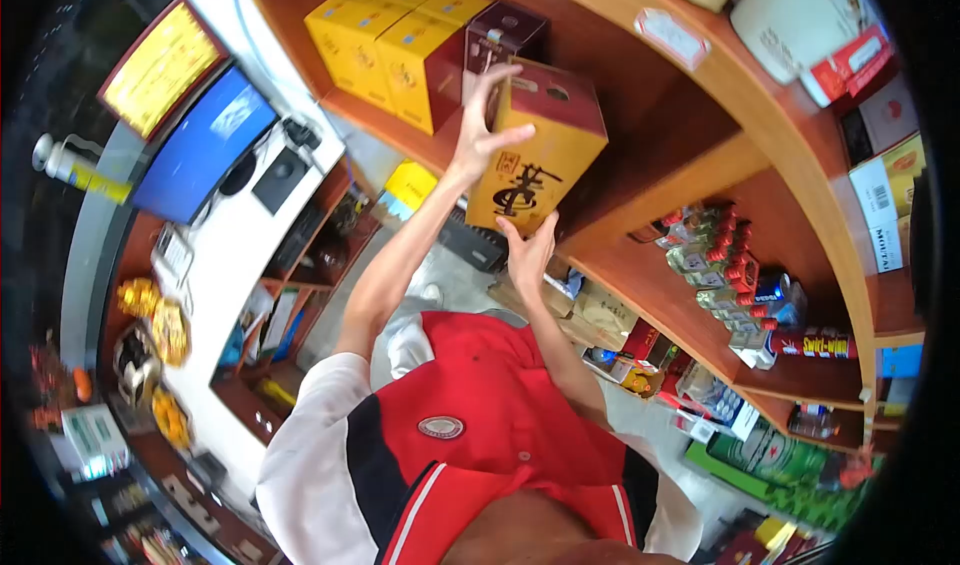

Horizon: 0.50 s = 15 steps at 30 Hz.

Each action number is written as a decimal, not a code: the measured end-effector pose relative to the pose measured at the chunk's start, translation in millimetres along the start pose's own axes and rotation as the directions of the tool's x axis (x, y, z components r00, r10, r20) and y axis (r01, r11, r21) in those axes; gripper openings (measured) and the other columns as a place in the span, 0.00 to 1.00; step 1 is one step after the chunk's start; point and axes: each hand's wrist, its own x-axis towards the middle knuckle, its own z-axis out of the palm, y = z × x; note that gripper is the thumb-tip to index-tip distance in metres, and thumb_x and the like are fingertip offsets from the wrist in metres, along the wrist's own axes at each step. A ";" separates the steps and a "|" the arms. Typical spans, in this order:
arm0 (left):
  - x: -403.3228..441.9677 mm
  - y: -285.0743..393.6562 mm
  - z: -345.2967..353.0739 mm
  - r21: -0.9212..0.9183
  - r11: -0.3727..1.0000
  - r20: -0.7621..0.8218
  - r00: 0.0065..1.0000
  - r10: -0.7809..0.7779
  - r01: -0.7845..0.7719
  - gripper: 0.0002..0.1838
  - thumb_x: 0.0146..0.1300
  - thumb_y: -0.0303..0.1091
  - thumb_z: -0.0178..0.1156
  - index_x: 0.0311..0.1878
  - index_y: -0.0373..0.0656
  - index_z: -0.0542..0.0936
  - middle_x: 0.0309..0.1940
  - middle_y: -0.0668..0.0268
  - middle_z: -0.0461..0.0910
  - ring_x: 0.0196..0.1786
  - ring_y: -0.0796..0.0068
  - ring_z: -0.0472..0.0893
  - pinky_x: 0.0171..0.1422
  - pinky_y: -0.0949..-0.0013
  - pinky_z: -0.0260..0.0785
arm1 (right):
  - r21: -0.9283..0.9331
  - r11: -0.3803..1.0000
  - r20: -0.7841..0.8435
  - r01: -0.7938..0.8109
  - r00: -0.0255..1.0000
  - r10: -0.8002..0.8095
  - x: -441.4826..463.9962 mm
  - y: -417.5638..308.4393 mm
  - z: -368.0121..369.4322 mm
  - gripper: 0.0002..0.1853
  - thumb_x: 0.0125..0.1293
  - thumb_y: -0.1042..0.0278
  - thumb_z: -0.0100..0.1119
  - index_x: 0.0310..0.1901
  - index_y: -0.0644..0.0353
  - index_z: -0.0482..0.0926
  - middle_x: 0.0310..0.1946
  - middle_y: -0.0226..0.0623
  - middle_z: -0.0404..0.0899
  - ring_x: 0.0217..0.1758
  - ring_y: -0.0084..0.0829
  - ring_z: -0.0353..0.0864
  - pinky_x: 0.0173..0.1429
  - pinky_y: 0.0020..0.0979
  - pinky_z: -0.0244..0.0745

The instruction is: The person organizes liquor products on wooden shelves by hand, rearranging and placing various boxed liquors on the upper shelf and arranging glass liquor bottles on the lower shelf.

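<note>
Both hands are on a yellow gift box (535,160) with a maroon top and large black characters on its front. My left hand (485,130) spans its upper left side, fingers reaching to the top edge and the thumb across the front. Under the lower edge, my right hand (528,250) grips the bottom with thumb and fingers. The box is tilted at the front of a wooden shelf (640,95). Just behind it stands a dark maroon box (508,33). Left of that, several yellow boxes (390,50) are lined up on the same shelf.
Several small red-capped bottles (715,270) stand in the lower compartment at right. A white counter (225,295) with a monitor (205,145) runs along the left. Cartons (600,315) and a green beer case (770,465) sit on the floor below the shelves.
</note>
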 end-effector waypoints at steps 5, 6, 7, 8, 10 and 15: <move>37.7 -40.3 -2.1 -0.029 1.000 0.200 0.980 0.002 0.003 0.53 0.45 0.50 0.79 0.75 0.43 0.69 0.76 0.50 0.61 0.79 0.50 0.62 0.84 0.53 0.50 | 0.004 0.995 -0.158 -0.095 0.983 0.095 22.7 -4.1 25.4 0.41 0.60 0.65 0.81 0.67 0.73 0.64 0.55 0.60 0.79 0.58 0.50 0.81 0.63 0.43 0.74; 40.9 -45.2 -0.3 -0.022 1.000 0.241 0.970 0.023 -0.019 0.54 0.48 0.51 0.78 0.77 0.41 0.65 0.76 0.52 0.61 0.79 0.54 0.61 0.84 0.54 0.50 | -0.005 0.995 -0.187 -0.097 0.978 0.094 25.6 -2.6 30.6 0.39 0.59 0.69 0.81 0.65 0.73 0.65 0.54 0.57 0.80 0.57 0.42 0.82 0.61 0.39 0.76; 45.1 -51.9 2.0 -0.016 0.999 0.282 0.958 0.049 -0.047 0.55 0.51 0.52 0.76 0.79 0.40 0.61 0.76 0.53 0.61 0.80 0.58 0.60 0.85 0.55 0.49 | -0.011 0.994 -0.215 -0.112 0.971 0.107 29.0 0.9 34.6 0.39 0.59 0.69 0.81 0.65 0.73 0.65 0.54 0.57 0.80 0.57 0.42 0.82 0.61 0.39 0.76; 48.8 -60.4 4.1 -0.054 0.998 0.310 0.949 0.058 -0.043 0.60 0.49 0.53 0.77 0.81 0.41 0.58 0.80 0.48 0.58 0.83 0.48 0.57 0.86 0.51 0.48 | -0.072 0.996 -0.292 -0.045 0.956 0.022 34.9 7.2 37.1 0.39 0.60 0.69 0.81 0.65 0.73 0.65 0.54 0.57 0.80 0.58 0.42 0.82 0.62 0.39 0.76; 52.6 -72.3 7.4 -0.019 0.996 0.352 0.932 0.084 -0.083 0.61 0.51 0.53 0.77 0.83 0.40 0.54 0.82 0.48 0.53 0.85 0.49 0.53 0.87 0.51 0.46 | -0.181 0.982 -0.403 0.047 0.908 -0.117 53.9 25.8 39.0 0.41 0.60 0.68 0.80 0.67 0.73 0.64 0.57 0.60 0.78 0.61 0.48 0.81 0.65 0.42 0.74; 35.5 -96.4 6.4 0.197 0.975 0.451 0.874 -0.180 0.099 0.62 0.61 0.47 0.74 0.86 0.42 0.42 0.87 0.49 0.42 0.88 0.51 0.46 0.89 0.55 0.44 | -0.213 0.975 -0.449 -0.058 0.892 -0.044 85.0 29.4 32.1 0.43 0.65 0.64 0.76 0.72 0.75 0.60 0.60 0.68 0.74 0.63 0.65 0.75 0.67 0.50 0.71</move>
